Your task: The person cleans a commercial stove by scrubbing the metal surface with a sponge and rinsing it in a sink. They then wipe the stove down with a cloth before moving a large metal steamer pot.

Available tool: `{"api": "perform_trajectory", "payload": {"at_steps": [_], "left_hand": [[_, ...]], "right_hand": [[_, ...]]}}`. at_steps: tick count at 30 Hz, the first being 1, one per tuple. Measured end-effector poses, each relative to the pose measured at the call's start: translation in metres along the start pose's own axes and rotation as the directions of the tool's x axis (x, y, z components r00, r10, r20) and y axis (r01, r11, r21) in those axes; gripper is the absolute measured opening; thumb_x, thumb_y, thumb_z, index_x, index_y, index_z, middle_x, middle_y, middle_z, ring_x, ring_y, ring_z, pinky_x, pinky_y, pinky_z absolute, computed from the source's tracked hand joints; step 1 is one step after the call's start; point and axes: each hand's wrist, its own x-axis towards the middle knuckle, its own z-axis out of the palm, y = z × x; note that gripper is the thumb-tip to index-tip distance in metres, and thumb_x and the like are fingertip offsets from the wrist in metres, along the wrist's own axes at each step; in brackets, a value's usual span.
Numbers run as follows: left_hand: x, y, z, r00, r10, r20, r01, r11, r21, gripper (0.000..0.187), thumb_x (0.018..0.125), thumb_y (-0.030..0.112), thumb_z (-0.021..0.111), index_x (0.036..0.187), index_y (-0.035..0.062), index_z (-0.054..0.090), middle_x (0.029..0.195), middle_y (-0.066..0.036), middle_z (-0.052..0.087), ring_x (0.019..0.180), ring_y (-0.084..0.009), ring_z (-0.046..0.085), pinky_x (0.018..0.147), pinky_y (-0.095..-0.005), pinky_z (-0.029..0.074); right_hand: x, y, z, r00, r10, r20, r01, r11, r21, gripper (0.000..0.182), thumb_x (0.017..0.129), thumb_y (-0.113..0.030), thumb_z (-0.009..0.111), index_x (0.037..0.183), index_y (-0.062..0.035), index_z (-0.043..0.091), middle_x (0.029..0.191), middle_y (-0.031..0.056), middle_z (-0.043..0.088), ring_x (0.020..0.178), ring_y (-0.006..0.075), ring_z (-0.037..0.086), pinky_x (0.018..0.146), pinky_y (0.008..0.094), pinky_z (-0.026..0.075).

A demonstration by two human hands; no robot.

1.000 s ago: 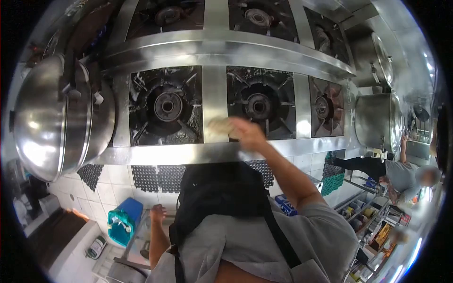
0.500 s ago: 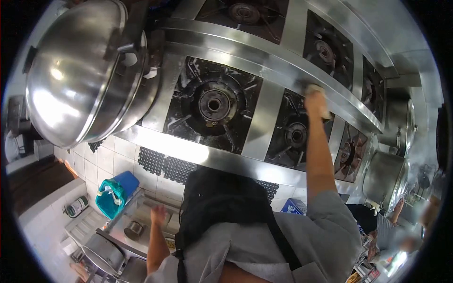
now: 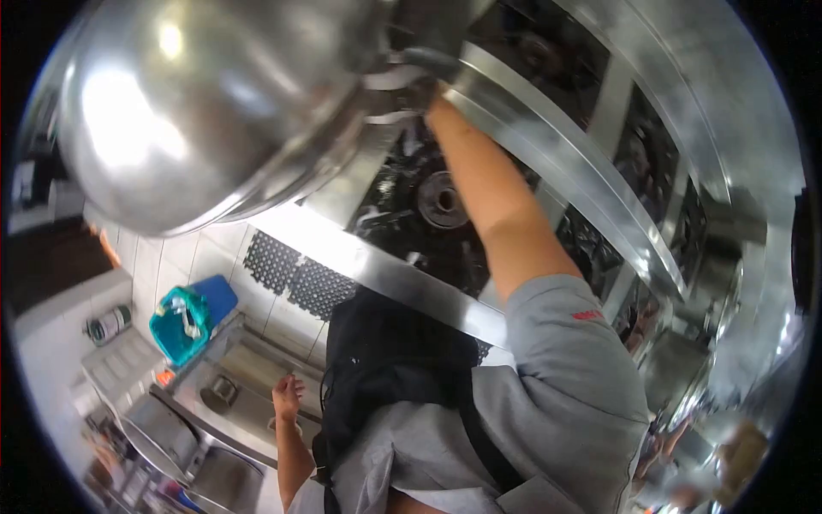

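My right hand reaches to the back left of the steel stove, beyond the large burner. Its fingers are mostly hidden by the dark handle of a big domed steel vessel, and whether a cloth is in them does not show. My left hand hangs low at my side with loosely bent fingers, apart and holding nothing. It is near a steel counter with a small metal pot on it.
The domed vessel bulks over the stove's left end. Further burners lie to the right, beside a raised steel ledge. Behind me are a teal-lined bin, black perforated mats and a large pot. People are blurred at lower right.
My right hand has swept left along the stove from the right burners, where it held a beige cloth or pad. The view has shifted left, so the domed vessel looms larger.
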Motion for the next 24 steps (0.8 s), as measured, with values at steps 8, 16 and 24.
{"api": "perform_trajectory", "payload": {"at_steps": [8, 16, 24], "left_hand": [[0.024, -0.078, -0.032, 0.995, -0.099, -0.011, 0.098, 0.993, -0.064, 0.025, 0.098, 0.025, 0.056, 0.108, 0.0021, 0.060, 0.089, -0.011, 0.069, 0.070, -0.0182, 0.066, 0.057, -0.0306, 0.050], [0.105, -0.068, -0.038, 0.989, -0.074, 0.132, 0.083, 0.994, -0.066, 0.027, 0.098, 0.023, 0.056, 0.110, -0.0007, 0.059, 0.088, -0.012, 0.069, 0.067, -0.0186, 0.066, 0.052, -0.0269, 0.048], [0.106, 0.047, -0.045, 0.963, 0.260, 0.070, -0.262, 0.965, 0.011, 0.029, 0.098, 0.025, 0.057, 0.110, -0.0006, 0.061, 0.088, -0.010, 0.069, 0.070, -0.0158, 0.066, 0.053, -0.0265, 0.049]], "right_hand": [[-0.079, -0.048, -0.080, 0.828, -0.558, 0.052, 0.551, 0.795, -0.254, 0.038, 0.093, -0.025, 0.052, 0.128, -0.0097, 0.059, 0.126, 0.0163, 0.060, 0.121, 0.0332, 0.055, 0.099, 0.0513, 0.046], [-0.239, -0.178, -0.118, 0.780, -0.358, 0.513, 0.481, 0.868, -0.126, 0.027, 0.079, -0.012, 0.062, 0.100, -0.0210, 0.075, 0.131, 0.0217, 0.059, 0.128, 0.0391, 0.051, 0.110, 0.0456, 0.040], [-0.326, -0.246, -0.100, 0.759, -0.625, 0.181, 0.584, 0.777, 0.233, 0.029, 0.088, -0.015, 0.061, 0.115, -0.0201, 0.070, 0.150, 0.0056, 0.045, 0.145, 0.0305, 0.029, 0.122, 0.0440, 0.016]]}}
